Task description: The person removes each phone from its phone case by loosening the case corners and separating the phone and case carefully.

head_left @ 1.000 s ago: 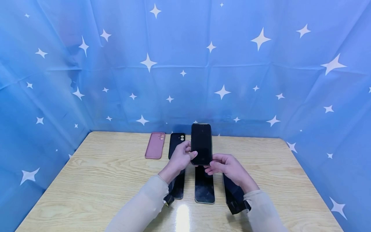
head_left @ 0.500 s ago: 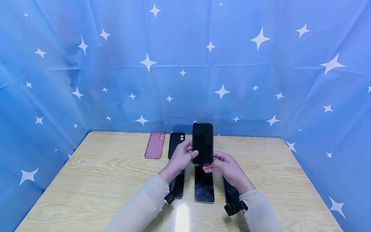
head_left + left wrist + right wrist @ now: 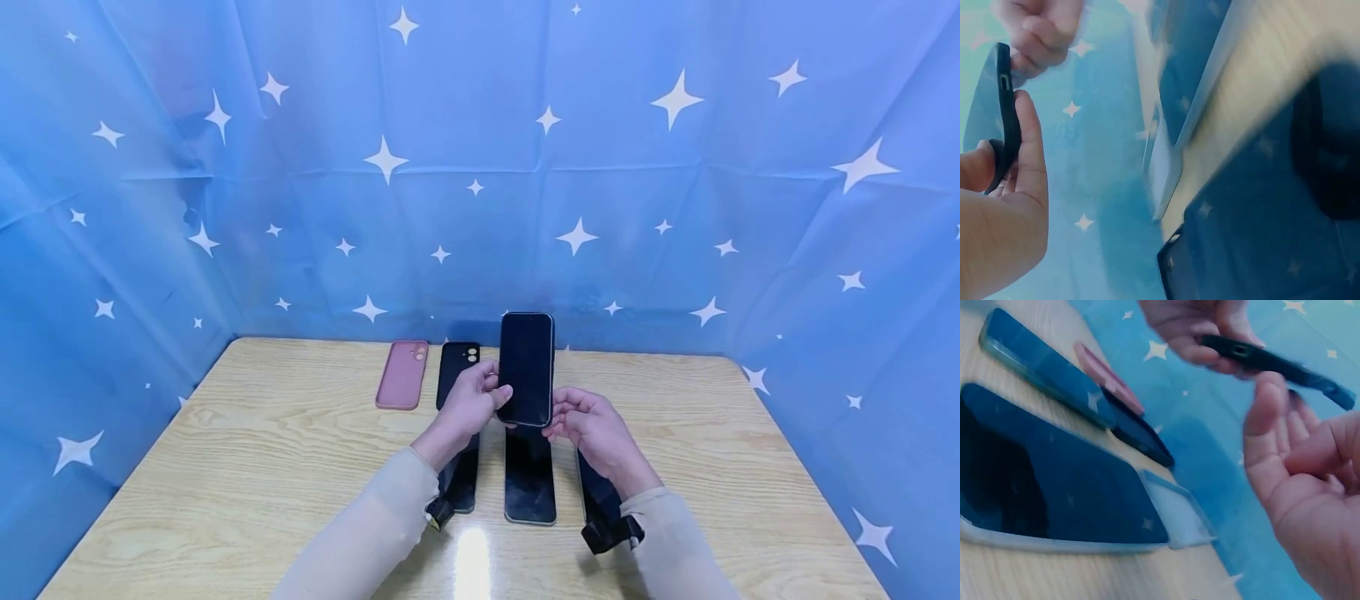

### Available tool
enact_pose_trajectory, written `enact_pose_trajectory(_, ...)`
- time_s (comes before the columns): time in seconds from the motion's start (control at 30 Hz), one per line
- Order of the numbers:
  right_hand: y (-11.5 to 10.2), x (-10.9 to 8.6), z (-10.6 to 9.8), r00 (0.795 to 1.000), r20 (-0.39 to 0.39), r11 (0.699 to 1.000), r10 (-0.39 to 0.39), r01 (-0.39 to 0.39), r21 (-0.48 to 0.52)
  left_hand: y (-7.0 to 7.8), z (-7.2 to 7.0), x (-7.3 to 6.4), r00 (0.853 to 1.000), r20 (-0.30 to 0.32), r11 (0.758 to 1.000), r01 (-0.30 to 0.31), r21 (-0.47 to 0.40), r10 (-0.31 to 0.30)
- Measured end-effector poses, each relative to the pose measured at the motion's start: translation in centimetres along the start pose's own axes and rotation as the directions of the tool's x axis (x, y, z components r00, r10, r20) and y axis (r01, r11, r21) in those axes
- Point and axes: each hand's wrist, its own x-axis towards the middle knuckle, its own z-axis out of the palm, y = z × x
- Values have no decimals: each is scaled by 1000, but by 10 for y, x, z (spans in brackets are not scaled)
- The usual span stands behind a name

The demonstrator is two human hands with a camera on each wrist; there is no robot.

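My left hand (image 3: 468, 404) grips a smartphone (image 3: 527, 367) in a black case, thumb over its lower left edge and fingers behind it. The dark screen faces me, raised above the table. Edge-on in the right wrist view, the black case (image 3: 1260, 359) shows a small cutout at its bottom. My right hand (image 3: 596, 433) is at the phone's lower right corner, fingers loosely bent. In the right wrist view, a fingertip of that hand (image 3: 1310, 469) comes right up to the case edge. Below the held phone lies another smartphone (image 3: 529, 487), screen up.
On the wooden table (image 3: 277, 450), a pink phone case (image 3: 402, 375) and a black phone case (image 3: 453, 367) lie at the back. More phones, one at left (image 3: 463, 483) and one at right (image 3: 596, 492), sit under the wrists. A clear case (image 3: 1179, 512) lies near the starry curtain (image 3: 480, 150).
The held phone has risen slightly and shifted a little to the right. My right fingers have moved from under its bottom edge to beside its lower right corner.
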Motion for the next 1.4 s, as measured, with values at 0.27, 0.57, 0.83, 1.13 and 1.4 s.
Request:
enact_pose_trajectory(0.27,-4,1,-3,993,112,998,-39,45,-47,5,-3,1,999,-40,998,4,61,-1)
enact_pose_trajectory(0.57,-3,0,-5,994,99,998,-40,44,-41,4,-4,3,999,-28,999,21,47,-20)
enact_pose_trajectory(0.83,1,0,-7,989,121,997,-81,79,18,4,-4,2,997,72,994,39,-102,-32)
enact_pose_trajectory(1.13,7,3,-14,945,267,964,-187,125,235,-1,-4,4,989,136,947,102,-305,-63)
enact_pose_trajectory(1.4,1,1,-3,995,64,997,-79,77,31,-6,-5,4,995,44,963,99,-250,-91)
